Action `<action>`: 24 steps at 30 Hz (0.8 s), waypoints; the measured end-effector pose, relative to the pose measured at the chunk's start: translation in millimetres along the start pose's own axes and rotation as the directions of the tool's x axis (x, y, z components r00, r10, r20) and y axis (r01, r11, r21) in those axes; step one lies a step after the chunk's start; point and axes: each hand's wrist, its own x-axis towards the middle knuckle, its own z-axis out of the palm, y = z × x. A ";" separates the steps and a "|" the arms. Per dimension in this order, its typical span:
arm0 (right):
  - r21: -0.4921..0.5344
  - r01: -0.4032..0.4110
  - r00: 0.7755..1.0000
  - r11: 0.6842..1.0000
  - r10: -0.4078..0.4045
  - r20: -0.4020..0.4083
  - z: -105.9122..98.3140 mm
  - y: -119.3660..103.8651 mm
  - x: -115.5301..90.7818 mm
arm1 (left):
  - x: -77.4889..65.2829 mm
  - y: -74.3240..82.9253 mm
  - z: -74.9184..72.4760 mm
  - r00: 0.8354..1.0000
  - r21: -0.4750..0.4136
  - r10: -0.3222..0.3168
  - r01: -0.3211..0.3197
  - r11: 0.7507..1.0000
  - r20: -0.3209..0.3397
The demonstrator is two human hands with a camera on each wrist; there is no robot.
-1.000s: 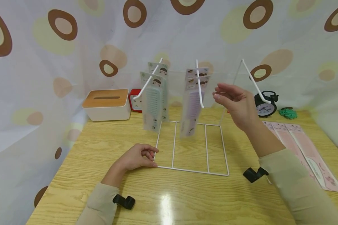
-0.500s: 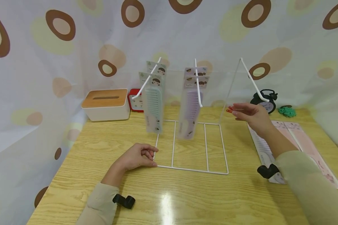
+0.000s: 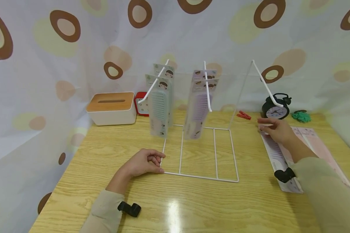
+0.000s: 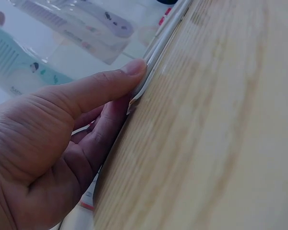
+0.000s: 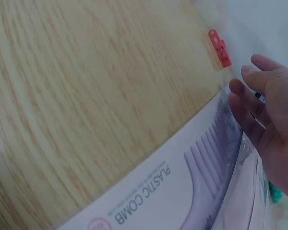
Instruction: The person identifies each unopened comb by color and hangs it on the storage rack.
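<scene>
My left hand (image 3: pixel 143 161) pinches the front left corner of a white wire display rack (image 3: pixel 198 176), thumb on top in the left wrist view. Packaged green combs (image 3: pixel 158 106) hang on the rack's left hook, packaged purple combs (image 3: pixel 200 108) on its middle hook. The right hook (image 3: pixel 266 85) carries nothing. At the right, my right hand (image 3: pixel 278 131) is over the top end of a packaged purple comb (image 5: pixel 201 167) lying on the table, its fingers loosely bent right at the pack's edge. Packaged pink combs (image 3: pixel 319 145) lie beside it, partly hidden by my right arm.
A red clothespin (image 3: pixel 244 115) lies behind the right hand, near a black alarm clock (image 3: pixel 275 111) and a green scrunchie (image 3: pixel 301 116). Back left stand a tissue box (image 3: pixel 113 117) with a wooden lid and a red clock (image 3: pixel 142 105). A patterned curtain hangs behind.
My right hand has moved from beside the middle hook, right and down to the packaged purple comb on the table. The hanging combs have swung slightly. The left hand has stayed on the rack.
</scene>
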 end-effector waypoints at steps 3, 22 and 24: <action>-0.117 0.017 1.000 0.993 -0.016 0.015 -5.0 5.9 1.0 | 0.8 0.2 -0.1 1.000 0.001 0.001 -0.001 1.000 0.000; -0.189 0.063 0.996 0.980 -0.049 0.076 -18.2 11.8 15.7 | -0.4 0.1 0.6 1.000 -0.002 -0.013 0.013 1.000 -0.004; -0.136 0.088 0.996 0.987 -0.084 0.032 -16.0 6.6 15.1 | -0.1 -0.1 0.5 1.000 0.000 -0.009 0.009 1.000 -0.004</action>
